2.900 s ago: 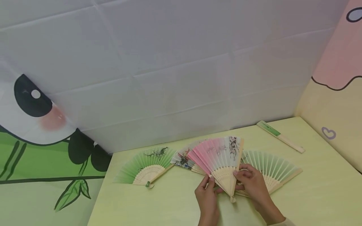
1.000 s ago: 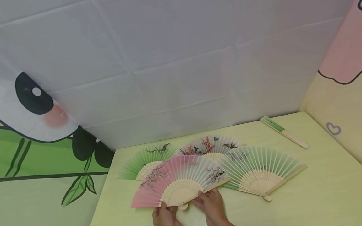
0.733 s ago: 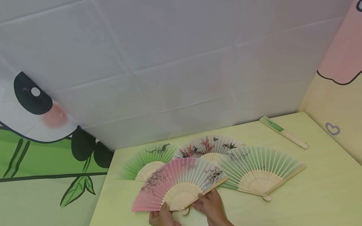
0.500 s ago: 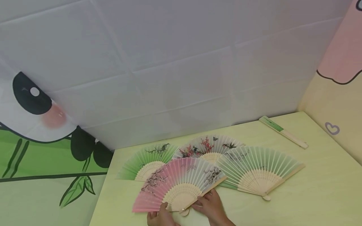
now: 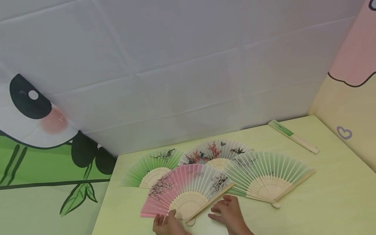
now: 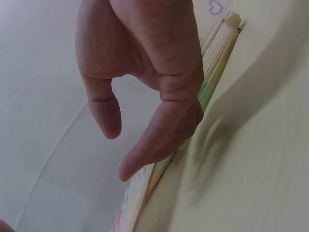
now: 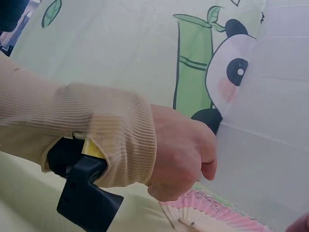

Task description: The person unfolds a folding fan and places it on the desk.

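Note:
A pink-and-white folding fan (image 5: 188,195) with dark blossom branches lies spread on the table, also at the bottom of the right wrist view. My left hand (image 5: 170,225) is at its near left edge, fingers loosely bent, the thumb overlapping the bamboo ribs. Right of the fan's guard stick, my right hand (image 5: 229,213) is apart from it with relaxed, spread fingers and nothing between them. In the left wrist view the right hand (image 6: 149,82) hangs above the table, thumb and fingers apart. The right wrist view has the left hand (image 7: 181,152) beyond the sleeve, its fingers partly hidden.
Behind the pink fan are a green fan (image 5: 155,163), a white fan (image 5: 217,151) with red blossoms, and a pale green fan (image 5: 273,173), all spread and partly overlapping. A folded fan (image 5: 293,137) lies at the back right. A pale back wall (image 5: 188,81) bounds the table (image 5: 337,202).
The pink fan was opened from partly folded and set down at the front left. Since half a second ago, my hands have let go of it; the right hand moved right, away from its guard.

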`<state>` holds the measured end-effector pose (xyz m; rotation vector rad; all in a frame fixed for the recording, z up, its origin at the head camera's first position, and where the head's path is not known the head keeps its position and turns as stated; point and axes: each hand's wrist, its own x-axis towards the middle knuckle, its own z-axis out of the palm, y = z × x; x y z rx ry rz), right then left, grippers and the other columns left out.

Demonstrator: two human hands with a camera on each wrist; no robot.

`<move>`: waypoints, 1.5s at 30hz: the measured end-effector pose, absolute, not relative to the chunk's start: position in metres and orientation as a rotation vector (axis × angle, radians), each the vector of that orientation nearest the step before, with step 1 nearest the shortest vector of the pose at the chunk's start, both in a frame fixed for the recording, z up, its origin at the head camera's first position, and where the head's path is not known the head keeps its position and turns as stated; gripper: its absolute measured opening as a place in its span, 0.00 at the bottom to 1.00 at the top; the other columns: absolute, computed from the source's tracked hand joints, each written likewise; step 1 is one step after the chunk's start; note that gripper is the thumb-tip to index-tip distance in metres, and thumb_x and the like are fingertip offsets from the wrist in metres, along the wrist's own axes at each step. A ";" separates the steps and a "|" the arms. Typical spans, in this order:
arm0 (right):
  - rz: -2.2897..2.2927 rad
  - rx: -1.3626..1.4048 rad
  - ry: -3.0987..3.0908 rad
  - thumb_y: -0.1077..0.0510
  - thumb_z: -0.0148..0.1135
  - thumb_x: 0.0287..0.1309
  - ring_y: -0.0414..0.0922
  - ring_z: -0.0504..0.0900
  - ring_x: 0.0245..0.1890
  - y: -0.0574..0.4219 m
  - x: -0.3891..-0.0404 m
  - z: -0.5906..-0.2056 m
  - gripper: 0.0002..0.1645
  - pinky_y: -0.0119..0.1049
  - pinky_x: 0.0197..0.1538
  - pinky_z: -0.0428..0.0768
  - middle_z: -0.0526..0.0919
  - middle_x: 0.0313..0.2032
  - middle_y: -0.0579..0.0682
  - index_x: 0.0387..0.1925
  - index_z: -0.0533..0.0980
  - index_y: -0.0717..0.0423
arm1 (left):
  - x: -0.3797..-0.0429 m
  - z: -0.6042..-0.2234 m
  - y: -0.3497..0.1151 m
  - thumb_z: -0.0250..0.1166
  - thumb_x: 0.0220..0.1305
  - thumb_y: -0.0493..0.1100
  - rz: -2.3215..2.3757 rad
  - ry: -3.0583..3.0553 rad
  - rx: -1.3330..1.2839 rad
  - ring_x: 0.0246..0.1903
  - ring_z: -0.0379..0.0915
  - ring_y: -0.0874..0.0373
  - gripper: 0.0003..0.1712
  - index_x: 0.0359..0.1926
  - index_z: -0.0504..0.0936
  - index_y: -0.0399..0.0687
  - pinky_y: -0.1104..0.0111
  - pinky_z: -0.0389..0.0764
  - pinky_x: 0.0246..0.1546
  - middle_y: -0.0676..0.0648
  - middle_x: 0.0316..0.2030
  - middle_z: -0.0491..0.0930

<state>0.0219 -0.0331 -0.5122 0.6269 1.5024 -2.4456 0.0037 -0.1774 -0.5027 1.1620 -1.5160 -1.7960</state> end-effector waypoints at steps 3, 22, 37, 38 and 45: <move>-2.459 0.656 1.497 0.72 0.52 0.71 0.50 0.80 0.41 -0.025 0.023 -0.505 0.23 0.49 0.48 0.91 0.67 0.48 0.63 0.58 0.52 0.71 | 0.004 -0.497 -0.168 0.61 0.67 0.28 -1.828 -1.539 1.112 0.50 0.60 0.57 0.30 0.66 0.61 0.35 0.73 0.72 0.45 0.47 0.53 0.60; -2.599 0.739 1.720 0.73 0.52 0.74 0.44 0.86 0.47 0.051 0.003 -0.482 0.23 0.36 0.54 0.88 0.72 0.54 0.60 0.64 0.57 0.70 | 0.006 -0.487 -0.083 0.61 0.67 0.27 -2.114 -1.720 0.804 0.49 0.61 0.50 0.27 0.63 0.62 0.33 0.70 0.76 0.41 0.40 0.55 0.61; -2.658 0.887 1.862 0.69 0.49 0.77 0.36 0.88 0.40 0.118 -0.020 -0.479 0.13 0.33 0.52 0.88 0.72 0.49 0.56 0.58 0.61 0.63 | -0.005 -0.486 -0.028 0.61 0.62 0.26 -2.361 -1.691 0.630 0.47 0.63 0.52 0.26 0.60 0.65 0.34 0.68 0.75 0.46 0.39 0.55 0.65; -2.669 0.904 1.869 0.69 0.49 0.77 0.36 0.87 0.39 0.122 -0.022 -0.478 0.12 0.33 0.51 0.88 0.72 0.48 0.55 0.56 0.62 0.63 | -0.005 -0.486 -0.025 0.61 0.61 0.26 -2.376 -1.690 0.618 0.47 0.62 0.52 0.26 0.59 0.65 0.34 0.68 0.74 0.46 0.39 0.55 0.65; -2.684 0.977 1.930 0.68 0.51 0.78 0.33 0.86 0.37 0.150 -0.033 -0.478 0.11 0.28 0.48 0.88 0.72 0.47 0.53 0.55 0.63 0.59 | -0.010 -0.484 -0.007 0.61 0.56 0.24 -2.416 -1.696 0.576 0.42 0.64 0.55 0.24 0.54 0.67 0.36 0.66 0.72 0.45 0.40 0.52 0.68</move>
